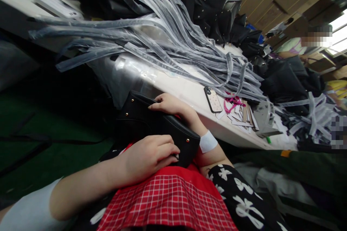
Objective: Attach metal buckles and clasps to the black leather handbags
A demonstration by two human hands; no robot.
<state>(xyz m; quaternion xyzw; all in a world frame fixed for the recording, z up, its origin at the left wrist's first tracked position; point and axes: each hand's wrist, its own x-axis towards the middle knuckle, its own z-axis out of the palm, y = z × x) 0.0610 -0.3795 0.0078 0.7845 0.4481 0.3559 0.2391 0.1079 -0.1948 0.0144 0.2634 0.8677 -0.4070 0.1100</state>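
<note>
Handbag (151, 126), black with gold studs, rests on my lap just below the tabletop (189, 92) edge. My left hand (150, 155) grips its near side with curled fingers. My right hand (168, 104) lies on its top, fingers loosely together. On the tabletop lie a phone (213, 100) and plastic strips (162, 43).

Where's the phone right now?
In the head view the phone lies back up on the white table, right of the bag and just left of the pink cord and paper scraps.
</note>
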